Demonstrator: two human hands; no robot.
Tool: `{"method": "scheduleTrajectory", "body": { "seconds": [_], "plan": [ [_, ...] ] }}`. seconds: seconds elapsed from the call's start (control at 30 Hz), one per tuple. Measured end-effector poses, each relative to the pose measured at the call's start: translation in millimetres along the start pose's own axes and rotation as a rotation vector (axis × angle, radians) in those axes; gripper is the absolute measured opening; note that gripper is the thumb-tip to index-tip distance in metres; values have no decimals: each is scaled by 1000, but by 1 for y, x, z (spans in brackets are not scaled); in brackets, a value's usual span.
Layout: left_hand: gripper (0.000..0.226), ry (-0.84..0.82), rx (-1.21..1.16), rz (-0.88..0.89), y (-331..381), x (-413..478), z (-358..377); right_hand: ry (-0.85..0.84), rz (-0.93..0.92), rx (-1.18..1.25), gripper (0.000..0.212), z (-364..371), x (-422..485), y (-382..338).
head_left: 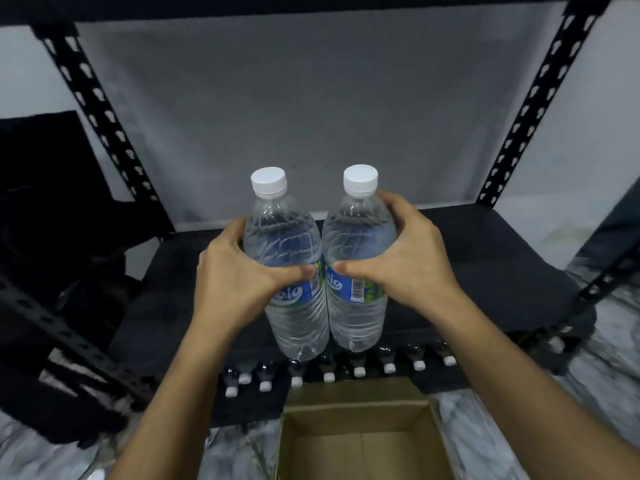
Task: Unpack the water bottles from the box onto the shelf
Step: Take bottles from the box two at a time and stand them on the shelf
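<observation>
We face the black metal shelf point(485, 265), its dark board spread wide before us. At the bottom edge sits the open cardboard box point(360, 410). Over the board's front edge we hold two clear water bottles roughly upright, side by side and touching. Our left hand point(235, 278) is curled round the left bottle point(284, 237), and our right hand point(405, 258) round the right bottle point(360, 230). Under the board we see a row of white-capped bottles point(329, 372).

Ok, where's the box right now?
Head view, bottom centre: the box stands open, just in front of the row of bottles under the shelf.
</observation>
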State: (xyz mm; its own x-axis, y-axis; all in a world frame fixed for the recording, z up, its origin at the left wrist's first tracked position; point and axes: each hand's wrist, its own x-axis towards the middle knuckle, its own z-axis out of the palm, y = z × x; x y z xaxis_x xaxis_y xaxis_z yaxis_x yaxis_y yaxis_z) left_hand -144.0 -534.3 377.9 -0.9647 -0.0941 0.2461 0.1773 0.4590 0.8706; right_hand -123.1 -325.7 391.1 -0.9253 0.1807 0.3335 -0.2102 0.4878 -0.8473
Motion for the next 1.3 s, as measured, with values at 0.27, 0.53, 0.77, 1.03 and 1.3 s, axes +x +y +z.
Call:
{"method": "scheduleTrajectory", "body": {
  "seconds": [0.27,0.53,0.77,1.03,1.3],
  "plan": [
    [81,-30,76,40,-9,59,48,93,68,-26,89,8,58,43],
    [76,-18,97,27,-18,73,58,16,28,-10,60,9,74,51],
    [73,-23,128,33,-15,60,61,-31,-24,51,83,7,63,63],
    [89,-5,35,55,-22,45,67,-9,-2,91,110,14,52,87],
    [101,-21,-174,-1,-84,14,97,-14,70,172,107,37,9,136]
  ]
}}
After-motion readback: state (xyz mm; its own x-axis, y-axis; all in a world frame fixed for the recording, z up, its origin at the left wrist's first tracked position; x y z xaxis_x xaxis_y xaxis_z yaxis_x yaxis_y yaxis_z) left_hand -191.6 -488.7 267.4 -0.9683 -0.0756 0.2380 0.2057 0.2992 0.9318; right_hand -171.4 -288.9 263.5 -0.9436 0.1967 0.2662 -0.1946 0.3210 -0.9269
